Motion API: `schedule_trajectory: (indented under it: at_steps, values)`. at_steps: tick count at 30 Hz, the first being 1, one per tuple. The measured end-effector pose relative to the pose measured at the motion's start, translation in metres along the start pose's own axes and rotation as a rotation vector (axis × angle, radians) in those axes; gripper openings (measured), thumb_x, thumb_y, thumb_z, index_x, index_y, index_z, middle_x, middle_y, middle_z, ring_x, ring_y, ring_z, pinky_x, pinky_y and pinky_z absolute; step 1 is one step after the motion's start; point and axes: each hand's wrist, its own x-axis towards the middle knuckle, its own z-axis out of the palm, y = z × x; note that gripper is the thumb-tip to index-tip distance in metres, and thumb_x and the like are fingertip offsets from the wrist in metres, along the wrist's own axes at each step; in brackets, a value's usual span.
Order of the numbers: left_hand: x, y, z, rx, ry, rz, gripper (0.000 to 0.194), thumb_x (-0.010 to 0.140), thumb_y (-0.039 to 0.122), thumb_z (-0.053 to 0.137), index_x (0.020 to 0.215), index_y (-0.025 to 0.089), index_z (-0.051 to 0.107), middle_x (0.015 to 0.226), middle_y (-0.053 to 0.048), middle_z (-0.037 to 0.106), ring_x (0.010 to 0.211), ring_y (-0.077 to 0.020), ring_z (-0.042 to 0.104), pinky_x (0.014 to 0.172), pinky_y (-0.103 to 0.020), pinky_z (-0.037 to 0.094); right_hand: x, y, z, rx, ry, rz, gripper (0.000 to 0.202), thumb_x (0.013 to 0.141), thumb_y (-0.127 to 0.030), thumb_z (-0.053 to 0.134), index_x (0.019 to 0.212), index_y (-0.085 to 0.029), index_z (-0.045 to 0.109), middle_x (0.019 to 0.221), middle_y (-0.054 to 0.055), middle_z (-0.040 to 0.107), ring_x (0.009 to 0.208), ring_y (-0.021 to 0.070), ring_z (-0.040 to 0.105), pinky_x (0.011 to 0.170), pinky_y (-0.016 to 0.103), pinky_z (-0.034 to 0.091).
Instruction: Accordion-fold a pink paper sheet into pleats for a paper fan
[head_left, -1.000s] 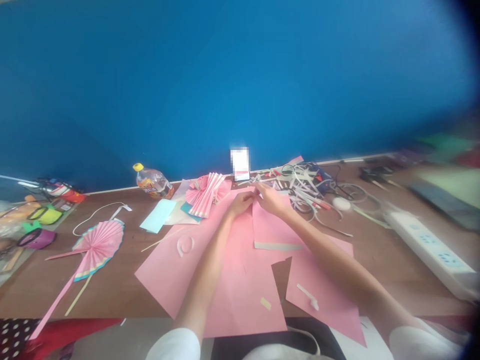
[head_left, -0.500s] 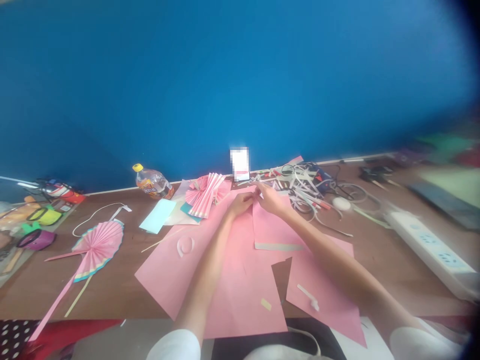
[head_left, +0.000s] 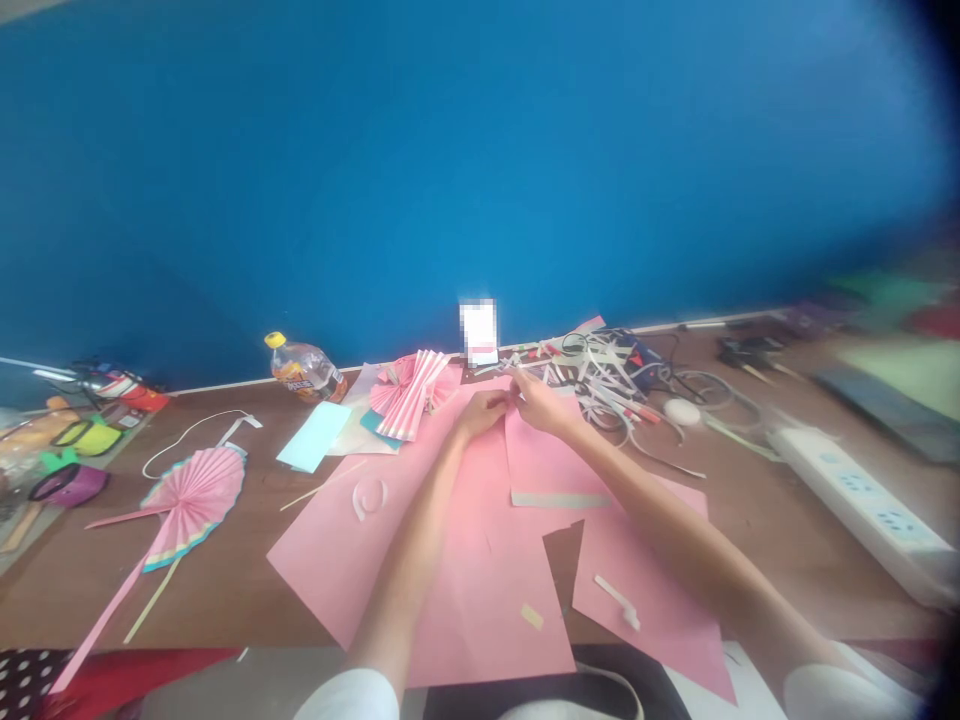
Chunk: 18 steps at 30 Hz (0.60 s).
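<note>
My left hand (head_left: 482, 412) and my right hand (head_left: 537, 402) meet at the far edge of the pink paper, fingers closed together. They pinch at the top corner of a smaller pink sheet (head_left: 544, 460) with a pale strip (head_left: 561, 499) along its near edge. Whatever else lies between the fingertips is too small to make out. Below my forearms spreads a large pink sheet (head_left: 487, 600), with a small yellowish piece (head_left: 532, 616) on it. Another pink sheet (head_left: 637, 570) on the right bears a white scrap (head_left: 619, 603).
A pleated pink fan (head_left: 199, 495) lies left on the brown table (head_left: 247, 590). Behind stand a bottle (head_left: 306, 370) and a bright phone-like screen (head_left: 480, 333), beside folded pink paper (head_left: 420, 395). Paper strips (head_left: 604, 370) and a power strip (head_left: 862, 495) are on the right.
The view has shifted slightly, so most table items sit a little lower. My hands stay together at nearly the same place, with only a small change in the fingers.
</note>
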Motion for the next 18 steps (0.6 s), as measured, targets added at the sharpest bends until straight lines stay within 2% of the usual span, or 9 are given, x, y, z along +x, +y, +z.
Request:
schedule_trajectory:
  at_steps: [7,13,18]
  values:
    - [0.0017,-0.0078,0.0010,0.024,-0.008,0.007,0.021,0.081,0.021,0.047,0.081,0.013,0.066,0.083,-0.003,0.067,0.075,-0.0141,0.056,0.068,-0.025,0.040,-0.0008,-0.0004,0.0001,0.011,0.020,-0.029,0.050,0.082,-0.005,0.042,0.131,-0.014,0.049,0.093,0.011,0.060,0.090,0.0244,0.054,0.083,0.039,0.046]
    - [0.0025,-0.0098,0.0020,0.025,0.003,0.019,0.017,0.082,0.023,0.048,0.078,0.014,0.062,0.078,-0.001,0.061,0.074,-0.0138,0.052,0.067,-0.024,0.037,-0.0004,0.0064,0.0041,-0.001,0.016,-0.040,0.059,0.080,-0.002,0.040,0.136,-0.017,0.047,0.091,0.009,0.061,0.090,0.0235,0.053,0.083,0.039,0.045]
    - [-0.0008,-0.0012,0.0003,-0.045,0.004,0.017,0.028,0.088,0.035,0.046,0.071,0.015,0.055,0.072,0.000,0.054,0.071,-0.0134,0.048,0.068,-0.025,0.037,-0.0011,0.0048,0.0034,-0.001,0.010,-0.056,0.059,0.079,0.000,0.040,0.134,-0.018,0.051,0.087,0.007,0.060,0.087,0.0225,0.053,0.080,0.036,0.045]
